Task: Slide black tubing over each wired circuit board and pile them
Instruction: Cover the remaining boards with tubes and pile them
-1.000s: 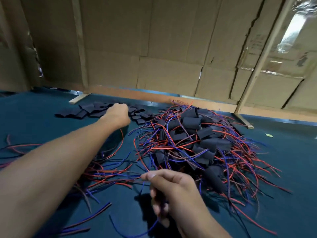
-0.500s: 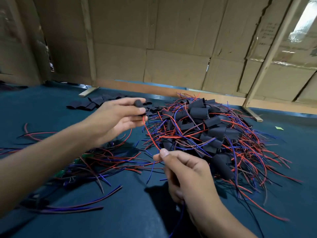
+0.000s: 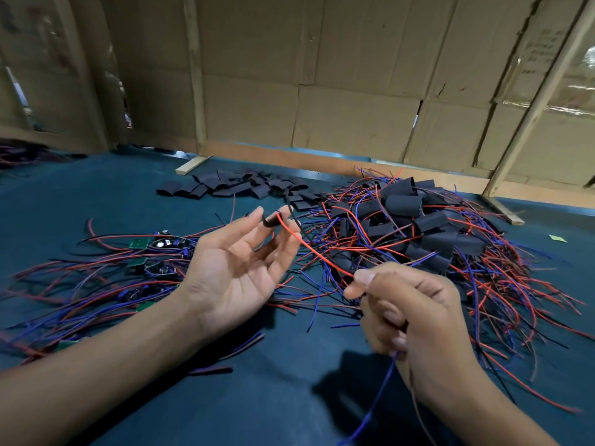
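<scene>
Hands over the teal surface [image 3: 96, 194]: left hand [image 3: 238, 272] palm up, fingers loosely curled, pinching a black tube [image 3: 269, 220] at its fingertips with a red wire [image 3: 309, 249] entering it; right hand [image 3: 415, 313] fisted on that wire's near end, blue wire [image 3: 373, 403] hanging below, its board not visible. Bare boards [image 3: 151, 249] with red and blue leads lie left; spare tubes [image 3: 238, 186] sit at the far edge. Pile [image 3: 415, 230] of sleeved boards sits right, wires splayed out.
</scene>
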{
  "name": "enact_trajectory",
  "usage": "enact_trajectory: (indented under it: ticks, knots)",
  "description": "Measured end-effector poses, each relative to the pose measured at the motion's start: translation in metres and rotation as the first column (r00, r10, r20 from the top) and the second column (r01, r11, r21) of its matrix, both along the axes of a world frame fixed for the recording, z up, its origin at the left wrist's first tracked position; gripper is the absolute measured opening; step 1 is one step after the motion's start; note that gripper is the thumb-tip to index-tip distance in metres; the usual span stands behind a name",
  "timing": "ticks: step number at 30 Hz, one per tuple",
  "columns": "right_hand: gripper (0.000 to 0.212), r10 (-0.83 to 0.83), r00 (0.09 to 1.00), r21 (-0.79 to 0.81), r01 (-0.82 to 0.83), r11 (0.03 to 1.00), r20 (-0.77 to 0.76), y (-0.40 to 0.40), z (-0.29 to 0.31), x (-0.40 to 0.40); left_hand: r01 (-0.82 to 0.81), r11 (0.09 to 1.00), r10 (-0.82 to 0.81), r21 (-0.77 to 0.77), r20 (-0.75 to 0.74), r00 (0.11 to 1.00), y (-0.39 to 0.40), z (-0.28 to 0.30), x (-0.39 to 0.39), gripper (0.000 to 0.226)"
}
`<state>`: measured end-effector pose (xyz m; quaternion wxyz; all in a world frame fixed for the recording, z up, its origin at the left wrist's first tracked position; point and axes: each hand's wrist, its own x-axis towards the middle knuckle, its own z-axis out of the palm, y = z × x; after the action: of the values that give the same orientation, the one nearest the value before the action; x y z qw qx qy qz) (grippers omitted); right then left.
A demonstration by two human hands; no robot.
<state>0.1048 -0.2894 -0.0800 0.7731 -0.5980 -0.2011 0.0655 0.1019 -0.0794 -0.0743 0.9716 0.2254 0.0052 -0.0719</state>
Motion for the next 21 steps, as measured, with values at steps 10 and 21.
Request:
enact_trajectory:
  ticks: [10, 21]
  knots:
    - [0.035, -0.037, 0.998, -0.085, 0.032, 0.996, -0.052, 0.0033, -0.0029, 0.0025, 0.022, 0.999, -0.022, 0.025, 0.018, 1.000, 0.0006, 0.0037, -0.0003, 0.051]
    - [0.019, 0.063, 0.984, -0.129, -0.085, 0.988, -0.168, 0.0051, 0.0025, -0.0004, -0.058, 0.948, -0.014, 0.313, 0.222, 0.975, -0.0055, 0.0010, -0.0020, 0.045]
